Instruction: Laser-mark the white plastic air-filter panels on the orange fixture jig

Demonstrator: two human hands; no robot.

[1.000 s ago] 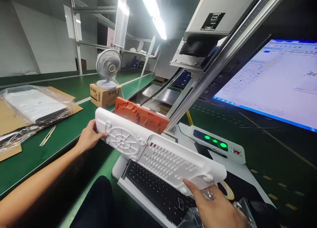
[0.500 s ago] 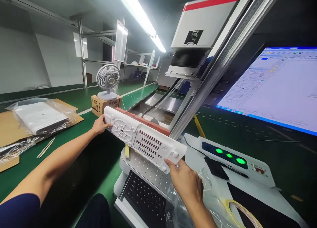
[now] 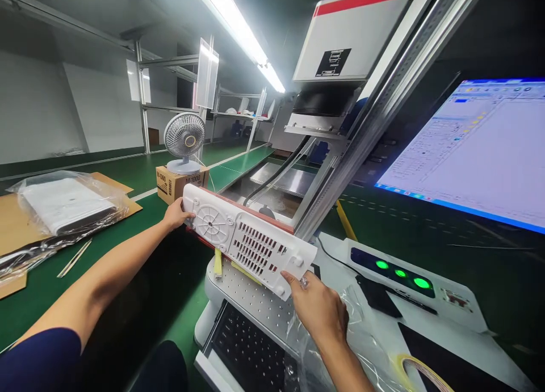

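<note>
Little has moved since the earlier frame: the white moulded plastic panel (image 3: 251, 247) keeps nearly the same tilt, and yellow strips (image 3: 218, 264) show more fully beneath it. The panel is held in the air above a perforated white plate (image 3: 251, 304), with vent slots and a round spoked grille facing up, and a thin red-orange layer (image 3: 255, 217) runs along its far edge. The left hand (image 3: 176, 215) is closed around the panel's left end, while the right hand (image 3: 317, 310) grips its near lower corner, with a ring visible on one finger. Both hands are bearing the panel, and neither is open. The step in hand appears to be positioning the panel over the plate, so the next move calls for both hands to keep it steady and square to the plate. Below lie a black keyboard (image 3: 249, 352) and loose clear plastic film (image 3: 336, 346). To the right are an indicator panel with three green lights (image 3: 392, 275) and a large monitor (image 3: 464, 154). On the green tabletop (image 3: 106, 233) at left, a plastic-wrapped white item (image 3: 63, 202) rests on cardboard, and a desk fan (image 3: 184, 137) stands on an M-1000 carton (image 3: 176, 185).
</note>
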